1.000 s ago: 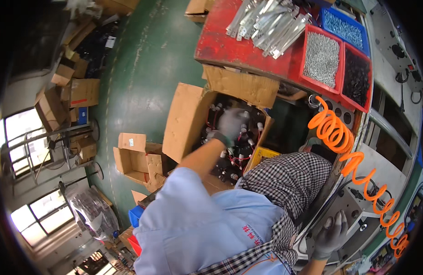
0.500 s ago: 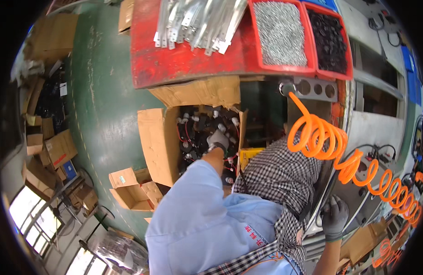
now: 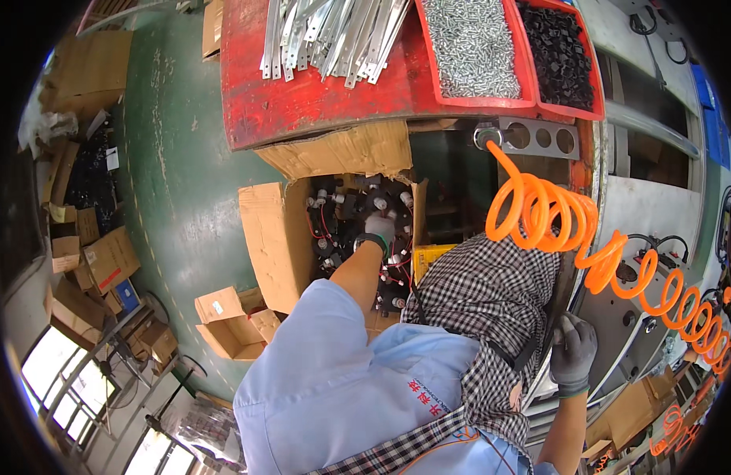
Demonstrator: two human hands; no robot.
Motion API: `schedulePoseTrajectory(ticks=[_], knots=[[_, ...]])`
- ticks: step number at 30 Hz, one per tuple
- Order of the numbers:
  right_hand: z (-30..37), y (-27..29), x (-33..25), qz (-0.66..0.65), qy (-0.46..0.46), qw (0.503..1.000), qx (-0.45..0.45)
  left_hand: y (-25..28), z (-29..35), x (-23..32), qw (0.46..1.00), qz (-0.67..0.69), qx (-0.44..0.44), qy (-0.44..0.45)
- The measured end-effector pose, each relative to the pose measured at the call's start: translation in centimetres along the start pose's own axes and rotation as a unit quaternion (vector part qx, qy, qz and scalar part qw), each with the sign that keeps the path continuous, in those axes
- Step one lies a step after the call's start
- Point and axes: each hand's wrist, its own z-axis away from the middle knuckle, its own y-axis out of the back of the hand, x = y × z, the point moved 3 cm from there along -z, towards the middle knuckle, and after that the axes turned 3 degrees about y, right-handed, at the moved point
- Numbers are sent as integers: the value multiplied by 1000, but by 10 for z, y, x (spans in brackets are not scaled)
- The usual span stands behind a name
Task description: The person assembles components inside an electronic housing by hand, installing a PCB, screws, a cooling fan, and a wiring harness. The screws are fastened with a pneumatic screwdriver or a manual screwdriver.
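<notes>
The gloved left hand (image 3: pixel 379 229) is sunk into the open cardboard box (image 3: pixel 274 237) on the floor at about 12 o'clock from the person's body, among small black parts with red wires (image 3: pixel 334 237); its grip seems clenched on one of them, though the fingers are too small to tell for sure. To lift cleanly, take a single part by its body, not its wire, and draw it straight up so the tangled leads fall free. The gloved right hand (image 3: pixel 573 352), at 4 o'clock, rests with curled fingers on the machine's edge (image 3: pixel 619 348), a fair brace while bending down.
</notes>
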Motion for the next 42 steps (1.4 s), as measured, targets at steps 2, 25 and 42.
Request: schedulePoseTrajectory(ticks=[2,25,42], knots=[[3,-1,6,0,-25,1000,4,-32,-9,-11,977,-47,-99,181],[-75,-37,-32,-487,-109,864,71,76,253,197,919,-320,-191,-132],[96,27,-11,-783,-123,273,545,-158,522,264,382,-281,-794,-382]])
